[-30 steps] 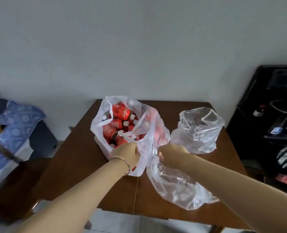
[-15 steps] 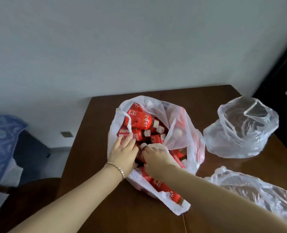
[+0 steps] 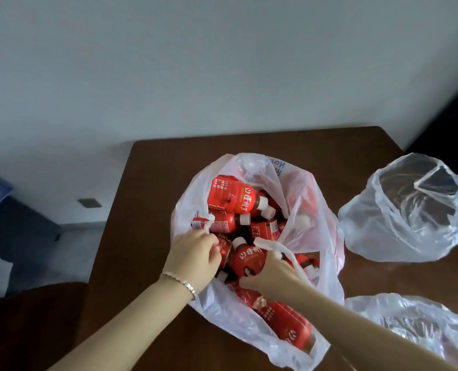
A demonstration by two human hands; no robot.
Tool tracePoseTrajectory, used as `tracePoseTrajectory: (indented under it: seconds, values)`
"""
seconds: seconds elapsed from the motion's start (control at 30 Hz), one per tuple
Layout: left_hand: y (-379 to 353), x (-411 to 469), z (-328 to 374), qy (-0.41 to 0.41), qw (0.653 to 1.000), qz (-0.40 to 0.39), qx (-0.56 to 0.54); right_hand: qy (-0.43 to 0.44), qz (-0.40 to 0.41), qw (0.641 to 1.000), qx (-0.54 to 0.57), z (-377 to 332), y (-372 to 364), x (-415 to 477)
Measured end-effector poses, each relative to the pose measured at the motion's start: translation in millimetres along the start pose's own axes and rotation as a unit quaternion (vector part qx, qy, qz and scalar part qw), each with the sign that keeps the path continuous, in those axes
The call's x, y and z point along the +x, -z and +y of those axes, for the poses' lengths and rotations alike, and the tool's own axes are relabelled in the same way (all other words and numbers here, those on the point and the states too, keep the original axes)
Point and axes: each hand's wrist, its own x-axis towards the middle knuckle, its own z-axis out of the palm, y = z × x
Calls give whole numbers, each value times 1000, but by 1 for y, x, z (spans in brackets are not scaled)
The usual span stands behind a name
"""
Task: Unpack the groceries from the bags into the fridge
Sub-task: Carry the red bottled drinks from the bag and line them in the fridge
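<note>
White bag (image 3: 252, 311) on brown counter (image 3: 147, 210), mouth open, full of red bottles (image 3: 232, 195) with white caps; labels in white script, too small to read. Faint blue lettering on far rim of bag, unreadable. Left hand (image 3: 193, 259) curled, knuckles up, pinching the near-left bag handle, bracelet (image 3: 181, 282) at wrist. Right hand (image 3: 272, 274) reaching in from near right, wrapped around one bottle (image 3: 246, 259), cap pointing far-left. Two clear bags (image 3: 410, 210) to the right, crumpled.
</note>
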Motion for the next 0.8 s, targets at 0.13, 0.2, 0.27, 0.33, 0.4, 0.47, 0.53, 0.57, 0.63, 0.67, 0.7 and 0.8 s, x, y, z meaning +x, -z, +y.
tracePoseTrajectory:
  seconds: [0.13,0.2,0.27,0.33,0.4,0.47,0.53,0.57,0.63,0.67,0.7,0.8]
  values:
    - [15,1,25,49,981,-68,-176,105,-8,994,36,9,20,-23]
    - [23,5,37,87,949,-124,-275,192,10,981,12,9,31,-36]
    - [29,12,45,89,946,-100,-295,272,44,961,-21,7,39,-46]
    - [35,18,48,100,954,-46,-279,306,24,950,-52,4,52,-49]
    - [39,19,51,102,959,-12,-263,292,-71,951,-68,-3,72,-46]
    - [41,16,55,89,969,16,-230,308,-54,950,-14,-11,93,-32]
    - [41,11,59,69,983,43,-164,288,94,952,35,-18,109,-3]
    - [39,9,60,66,988,49,-133,260,134,956,15,-21,111,15]
    - [35,6,60,84,991,42,-95,231,131,962,-58,-27,101,47]
    - [33,5,59,97,991,33,-87,233,109,962,-90,-27,91,62]
    - [30,5,58,108,990,22,-82,234,99,960,-118,-28,81,74]
    - [21,2,53,122,989,-2,-82,228,132,956,-126,-32,67,91]
